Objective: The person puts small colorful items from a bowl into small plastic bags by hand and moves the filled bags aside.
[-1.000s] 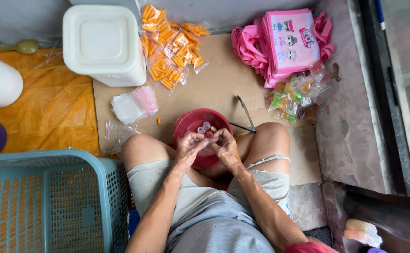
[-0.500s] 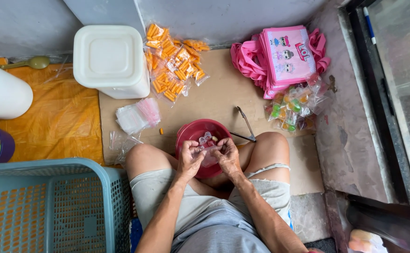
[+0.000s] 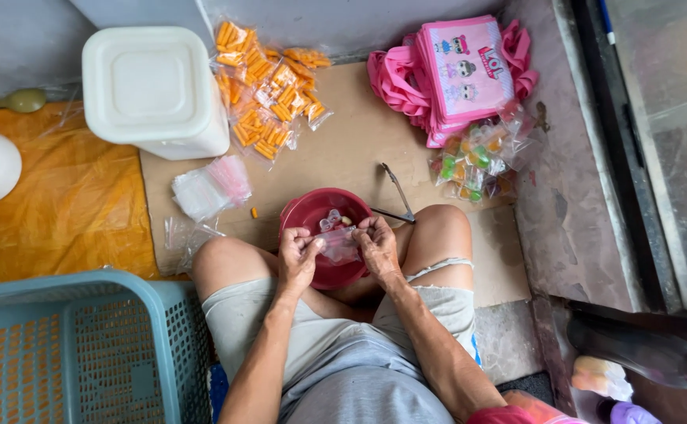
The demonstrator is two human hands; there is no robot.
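Both hands meet over the red bowl (image 3: pixel 312 213), which sits on the cardboard sheet (image 3: pixel 359 149) between the person's knees. The left hand (image 3: pixel 298 257) and right hand (image 3: pixel 376 245) each have their grip pinched on one end of a small clear plastic bag (image 3: pixel 340 242). Metal tongs (image 3: pixel 397 198) lie just beside the bowl.

Head-worn camera looks steeply down, close above the lap.
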